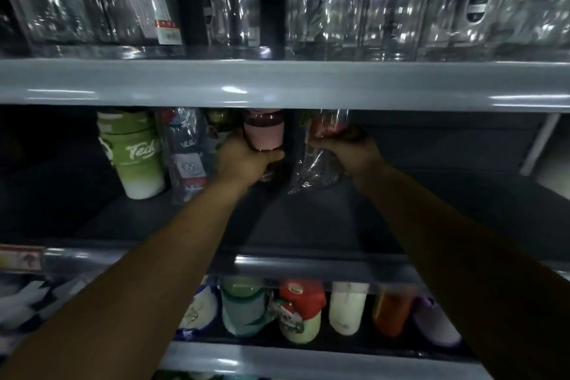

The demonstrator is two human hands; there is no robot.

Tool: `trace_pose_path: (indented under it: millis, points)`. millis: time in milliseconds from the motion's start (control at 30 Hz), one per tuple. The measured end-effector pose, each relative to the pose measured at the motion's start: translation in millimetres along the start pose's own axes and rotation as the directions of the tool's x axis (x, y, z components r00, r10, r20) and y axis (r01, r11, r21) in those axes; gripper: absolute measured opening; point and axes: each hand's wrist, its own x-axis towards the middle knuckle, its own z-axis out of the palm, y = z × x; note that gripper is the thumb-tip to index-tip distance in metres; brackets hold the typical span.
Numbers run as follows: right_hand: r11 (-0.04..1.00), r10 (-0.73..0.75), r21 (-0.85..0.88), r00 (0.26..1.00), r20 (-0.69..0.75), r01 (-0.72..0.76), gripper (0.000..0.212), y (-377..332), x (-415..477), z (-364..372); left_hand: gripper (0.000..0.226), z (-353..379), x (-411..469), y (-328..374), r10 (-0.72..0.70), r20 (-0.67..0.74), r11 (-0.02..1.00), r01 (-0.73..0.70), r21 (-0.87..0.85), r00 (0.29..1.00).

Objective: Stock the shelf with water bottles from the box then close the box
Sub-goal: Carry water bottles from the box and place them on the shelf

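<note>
Both my arms reach deep into the dark middle shelf (308, 225). My left hand (243, 160) grips a pink-banded water bottle (264, 133) standing upright near the back. My right hand (351, 151) holds a red bottle (327, 126) wrapped in clear crinkled plastic, just right of the pink one. The tops of both bottles are hidden behind the grey shelf edge (277, 83) above. The box is not in view.
A green-and-white cup (135, 151) and a clear-wrapped bottle (188, 157) stand left of my left hand. Clear packaged bottles fill the top shelf (370, 3). Several coloured bottles (302, 311) line the lower shelf. The right part of the middle shelf is bare.
</note>
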Motion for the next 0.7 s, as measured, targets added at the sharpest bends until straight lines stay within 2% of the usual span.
trace_pose_path:
  millis: [67,167,300,400,467,600,700]
  points:
    - [0.996,-0.019,-0.091,1.000,0.019,0.021,0.035,6,8,10,0.065,2,7,-7,0.024,-0.023,0.995,-0.022,0.095,0.999]
    - [0.995,0.010,-0.098,1.000,0.001,-0.010,0.055,16,18,22,0.068,5,11,-17,0.042,-0.053,0.995,-0.038,0.090,0.998]
    - [0.992,0.001,-0.124,1.000,-0.004,-0.002,0.053,21,25,33,0.066,7,14,-25,0.060,-0.066,0.994,-0.054,0.090,0.996]
    - [0.971,-0.081,-0.222,0.996,0.024,0.084,0.054,23,27,37,0.067,8,15,-28,0.079,-0.082,0.991,-0.069,0.112,0.994]
    - [0.965,-0.126,-0.228,0.991,0.039,0.132,0.057,29,30,38,0.067,9,16,-29,0.082,-0.087,0.988,-0.070,0.134,0.993]
    - [0.950,-0.141,-0.275,0.989,0.040,0.146,0.067,40,31,40,0.058,11,11,-27,0.084,-0.064,0.977,-0.070,0.199,0.994]
    - [0.895,-0.126,-0.416,0.985,0.117,0.163,0.064,38,30,38,0.045,5,7,-20,0.007,0.008,0.972,-0.009,0.233,1.000]
